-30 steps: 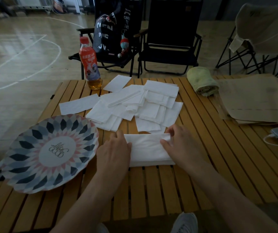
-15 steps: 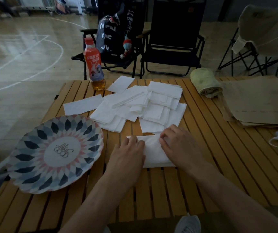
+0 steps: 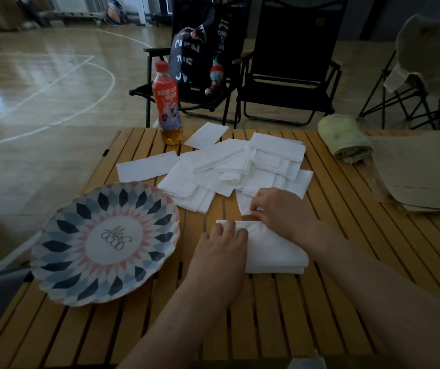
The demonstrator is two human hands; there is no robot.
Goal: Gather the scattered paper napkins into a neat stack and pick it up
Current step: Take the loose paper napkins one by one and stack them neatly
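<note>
A small stack of white paper napkins lies on the slatted wooden table in front of me. My left hand rests flat on the stack's left part, fingers straight. My right hand reaches just past the stack's far edge and pinches the near corner of a loose napkin. Behind it several white napkins lie scattered and overlapping across the middle of the table, with one apart at the left and one at the back.
A patterned plate sits left of the stack. An orange drink bottle stands at the table's far edge. A rolled green towel and brown paper sheets lie at the right. Folding chairs stand behind the table.
My right hand left the stack's right edge and moved forward to a loose napkin, pinching its corner. My left hand slid from the stack's left edge onto its top.
</note>
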